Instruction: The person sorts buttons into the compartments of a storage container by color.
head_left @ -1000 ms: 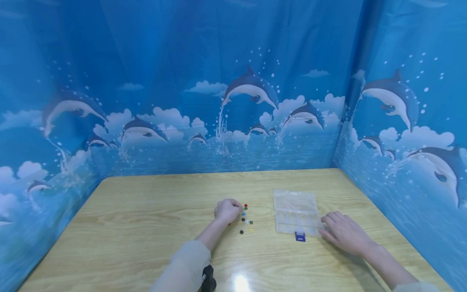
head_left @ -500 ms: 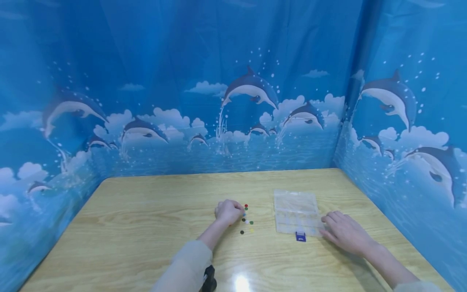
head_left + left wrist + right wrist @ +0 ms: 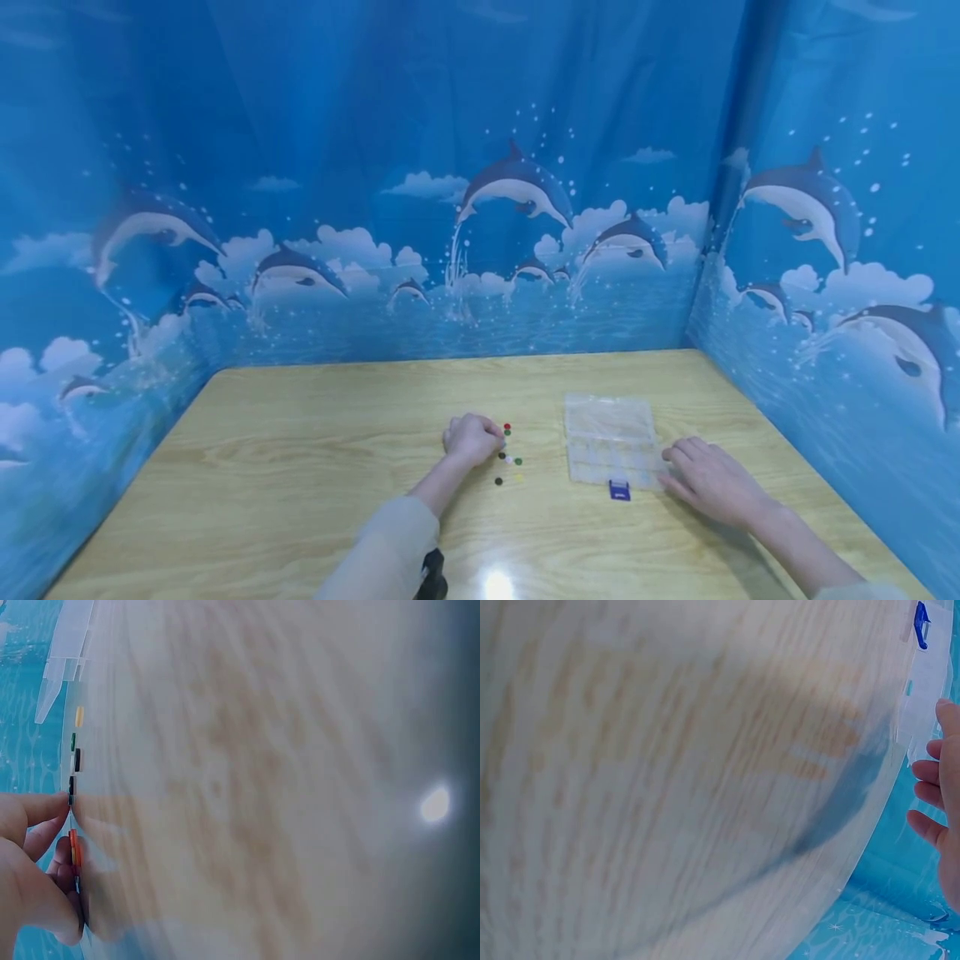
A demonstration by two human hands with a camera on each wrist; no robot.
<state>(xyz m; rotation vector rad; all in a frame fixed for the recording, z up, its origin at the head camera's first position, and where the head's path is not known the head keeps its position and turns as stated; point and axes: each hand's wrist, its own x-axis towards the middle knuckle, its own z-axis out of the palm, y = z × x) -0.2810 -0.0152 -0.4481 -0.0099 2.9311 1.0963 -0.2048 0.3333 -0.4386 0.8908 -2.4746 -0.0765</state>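
Observation:
My left hand (image 3: 472, 439) reaches down to the table among small round discs, its thumb and index fingertips pinching a small blue disc that they mostly hide. In the left wrist view those fingertips meet beside a black disc (image 3: 71, 786), and orange discs (image 3: 76, 849) lie by the lower fingers. Red (image 3: 507, 426), green (image 3: 518, 461), black (image 3: 498, 481) and yellow (image 3: 519, 477) discs lie right of the hand. My right hand (image 3: 712, 481) rests with relaxed fingers at the right front corner of a clear plastic compartment box (image 3: 609, 417), whose lid lies folded back.
A blue latch (image 3: 619, 491) sticks out from the box's front edge. The wood-grain table (image 3: 300, 467) is bordered by a dolphin-printed curtain (image 3: 360, 167) behind and at the sides. A black object (image 3: 432, 575) sits at the left sleeve.
The left fingertips have edged slightly right over the blue disc, which showed beside them a second ago and is now mostly covered. The right hand keeps its place by the box.

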